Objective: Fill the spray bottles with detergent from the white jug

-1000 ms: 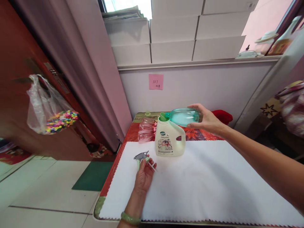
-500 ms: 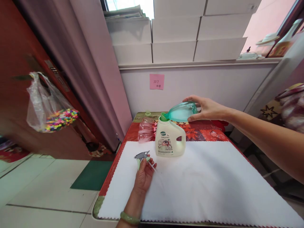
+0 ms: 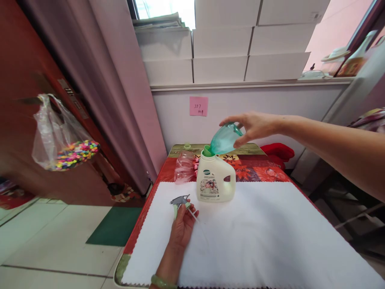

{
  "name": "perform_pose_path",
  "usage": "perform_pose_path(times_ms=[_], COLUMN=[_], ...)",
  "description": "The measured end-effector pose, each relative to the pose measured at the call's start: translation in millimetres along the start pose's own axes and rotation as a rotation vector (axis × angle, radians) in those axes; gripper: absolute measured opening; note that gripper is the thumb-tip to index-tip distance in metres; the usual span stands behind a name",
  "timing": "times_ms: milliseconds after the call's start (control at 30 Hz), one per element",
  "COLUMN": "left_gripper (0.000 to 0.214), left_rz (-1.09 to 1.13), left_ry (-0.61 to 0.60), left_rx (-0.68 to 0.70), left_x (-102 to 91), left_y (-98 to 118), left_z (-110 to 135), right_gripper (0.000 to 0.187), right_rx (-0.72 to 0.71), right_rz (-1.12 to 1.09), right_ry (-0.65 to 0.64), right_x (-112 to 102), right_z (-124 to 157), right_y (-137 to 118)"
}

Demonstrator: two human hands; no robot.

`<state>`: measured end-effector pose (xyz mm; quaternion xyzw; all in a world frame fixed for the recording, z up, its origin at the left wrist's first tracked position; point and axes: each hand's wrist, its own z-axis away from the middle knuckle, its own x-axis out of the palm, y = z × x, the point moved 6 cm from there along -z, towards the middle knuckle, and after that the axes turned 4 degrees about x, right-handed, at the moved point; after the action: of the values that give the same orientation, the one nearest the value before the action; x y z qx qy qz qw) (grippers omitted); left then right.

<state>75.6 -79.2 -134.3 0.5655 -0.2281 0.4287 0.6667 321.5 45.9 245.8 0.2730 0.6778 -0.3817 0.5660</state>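
Note:
My right hand (image 3: 254, 126) grips a translucent teal bottle (image 3: 223, 139), tipped neck-down into a green funnel (image 3: 207, 151) that sits in the mouth of a cream jug (image 3: 215, 178) with a handle and a picture label. The jug stands upright at the far edge of a white cloth (image 3: 255, 237). My left hand (image 3: 182, 228) rests on the cloth near its left side, fingers curled around a grey and green trigger sprayer head (image 3: 179, 202) with a thin tube.
Clear pink bottles (image 3: 184, 168) lie behind the jug on the red patterned table (image 3: 264, 170). A red cloth (image 3: 278, 151) sits at the back right. A plastic bag of coloured beads (image 3: 64, 142) hangs on a door at left. White boxes (image 3: 222, 44) line the ledge.
My right hand has risen and tilted the teal bottle from lying level to a steep neck-down angle over the funnel. The left hand has stayed on the sprayer head.

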Motion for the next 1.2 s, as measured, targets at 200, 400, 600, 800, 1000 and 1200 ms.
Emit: perform_pose_path(times_ms=[200,400,600,800,1000,1200], left_gripper=[0.029,0.027,0.027,0.028,0.028,0.028], left_rz=[-0.002,0.009,0.007,0.003,-0.007,-0.016], left_ry=[-0.001,0.012,0.018,0.022,0.020,0.020], left_rx=[-0.005,-0.004,-0.004,-0.002,-0.002,-0.003], left_x=[-1.3,-0.3,0.3,1.3,1.2,0.4], left_y=[0,0,1,1,1,0], left_z=[0,1,2,2,2,1], right_gripper=[0.089,0.087,0.087,0.087,0.085,0.085], right_rx=[-0.020,-0.029,-0.049,-0.085,-0.121,-0.139], right_rz=[0.061,0.148,0.200,0.266,0.316,0.288], right_ry=[-0.065,-0.104,-0.132,-0.128,-0.123,-0.113], right_x=[-10,-16,-21,-23,-25,-26], right_z=[-18,-34,-41,-44,-46,-48], right_y=[-13,-24,-37,-50,-60,-60])
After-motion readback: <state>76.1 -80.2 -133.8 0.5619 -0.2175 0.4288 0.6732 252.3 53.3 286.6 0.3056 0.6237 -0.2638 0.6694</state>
